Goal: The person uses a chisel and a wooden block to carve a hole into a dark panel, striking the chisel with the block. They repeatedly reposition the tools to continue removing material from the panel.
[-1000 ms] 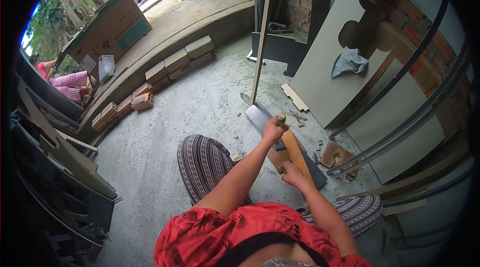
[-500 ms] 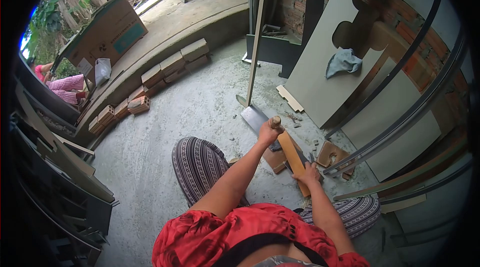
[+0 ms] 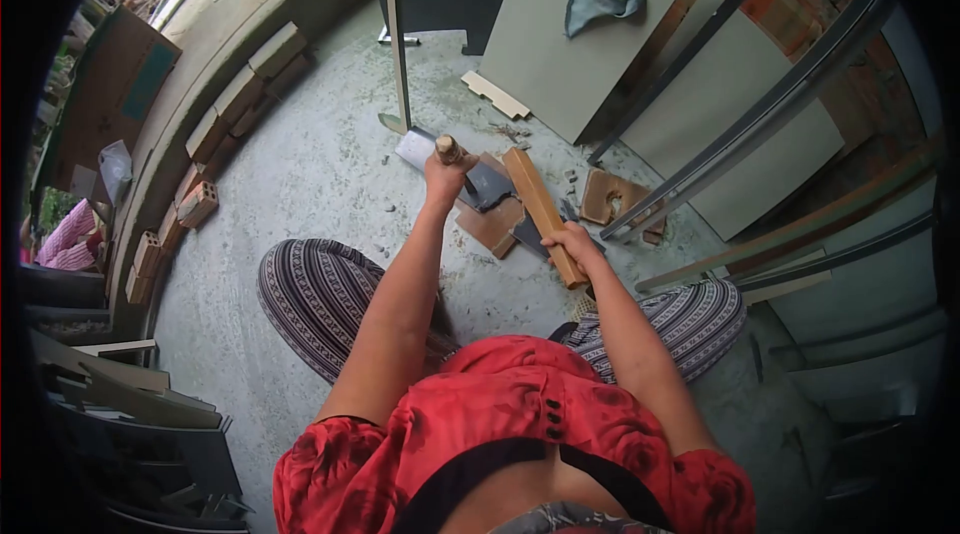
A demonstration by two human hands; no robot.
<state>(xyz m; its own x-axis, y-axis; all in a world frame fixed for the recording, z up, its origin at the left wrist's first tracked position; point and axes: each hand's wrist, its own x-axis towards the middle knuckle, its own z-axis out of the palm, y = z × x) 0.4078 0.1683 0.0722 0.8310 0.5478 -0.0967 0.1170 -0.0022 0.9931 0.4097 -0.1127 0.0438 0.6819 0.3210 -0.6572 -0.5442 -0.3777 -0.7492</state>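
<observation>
My left hand (image 3: 448,177) is wrapped round a wooden handle (image 3: 449,147), its round end pointing up toward me. Below the fist lies what looks like a hoe blade (image 3: 413,148), silvery at the far end and dark near the handle. That dark end rests over a reddish brown tile (image 3: 490,234). Around the lower part of a long squared wooden block (image 3: 537,196) my right hand (image 3: 574,248) is closed. The block slants up to the left, its far end beside the blade and apart from my left hand.
A broken brown block with a hole (image 3: 605,196) lies right of the wooden block, among small chips. Leaning boards (image 3: 560,44) and metal frame bars (image 3: 720,144) stand at the right. Bricks (image 3: 198,204) line the curved step at left. A person's pink-clad legs (image 3: 72,239) show at far left.
The view has turned, so the scene sits further left and higher. The wooden block's far end has moved away from my left hand, leaving a wider gap. Both hands keep their grip.
</observation>
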